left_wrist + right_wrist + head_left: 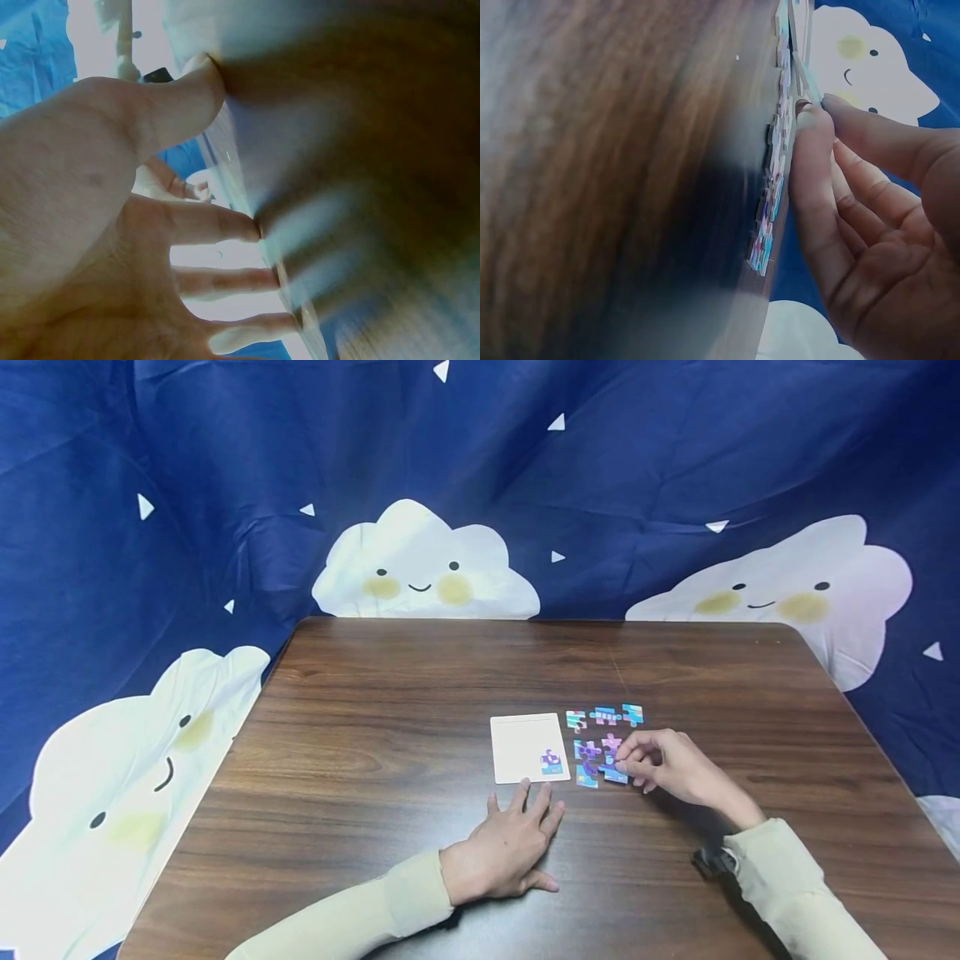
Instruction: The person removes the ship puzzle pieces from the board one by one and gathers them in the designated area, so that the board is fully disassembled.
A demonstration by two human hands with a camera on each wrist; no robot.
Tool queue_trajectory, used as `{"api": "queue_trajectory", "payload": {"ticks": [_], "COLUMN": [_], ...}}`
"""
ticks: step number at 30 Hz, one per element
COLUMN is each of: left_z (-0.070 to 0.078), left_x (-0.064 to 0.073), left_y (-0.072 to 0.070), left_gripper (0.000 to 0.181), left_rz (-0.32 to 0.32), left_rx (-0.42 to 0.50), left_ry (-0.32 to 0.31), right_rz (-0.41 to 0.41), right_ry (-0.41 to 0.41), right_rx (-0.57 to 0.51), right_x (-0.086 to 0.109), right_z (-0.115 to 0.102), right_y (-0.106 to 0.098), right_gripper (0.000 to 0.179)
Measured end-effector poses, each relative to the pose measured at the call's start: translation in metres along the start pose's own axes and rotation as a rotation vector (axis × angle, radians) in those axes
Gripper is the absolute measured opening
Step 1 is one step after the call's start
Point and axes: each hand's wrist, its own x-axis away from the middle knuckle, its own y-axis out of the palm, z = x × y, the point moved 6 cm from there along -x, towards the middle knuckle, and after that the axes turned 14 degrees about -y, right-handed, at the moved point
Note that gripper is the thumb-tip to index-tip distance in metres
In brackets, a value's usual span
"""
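Observation:
Thumb and index finger of my right hand (671, 766) pinch a thin jigsaw piece (808, 81), seen nearly edge-on in the right wrist view. The hand is over the right side of a group of loose jigsaw pieces (587, 776), blue, pink and purple. To their left lies a square white puzzle board (517, 743) with a small blue and purple joined section (551, 763) in its lower right corner. My left hand (506, 847) rests palm down with spread fingers, its fingertips (251, 227) on the tabletop right by the board's near edge.
The brown wooden table (360, 718) reaches back to a dark blue curtain (600, 468) printed with white clouds. More loose pieces (606, 716) lie in a row behind the group. A black device (712, 862) sits at the right wrist.

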Motion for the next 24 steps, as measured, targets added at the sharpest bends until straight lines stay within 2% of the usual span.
{"api": "queue_trajectory", "payload": {"ticks": [18, 24], "left_z": [-0.0002, -0.0005], "left_x": [0.0018, 0.0018], "left_y": [-0.0002, -0.0005], "left_gripper": [0.098, 0.097], "left_rz": [0.003, 0.010], "left_rx": [0.025, 0.017], "left_ry": [0.004, 0.007], "right_rz": [-0.010, 0.022], "right_ry": [-0.021, -0.046], "right_rx": [0.088, 0.148], "right_x": [0.0022, -0.0005], "right_z": [0.0063, 0.0023], "right_y": [0.0065, 0.0049], "right_gripper": [0.004, 0.010]}}
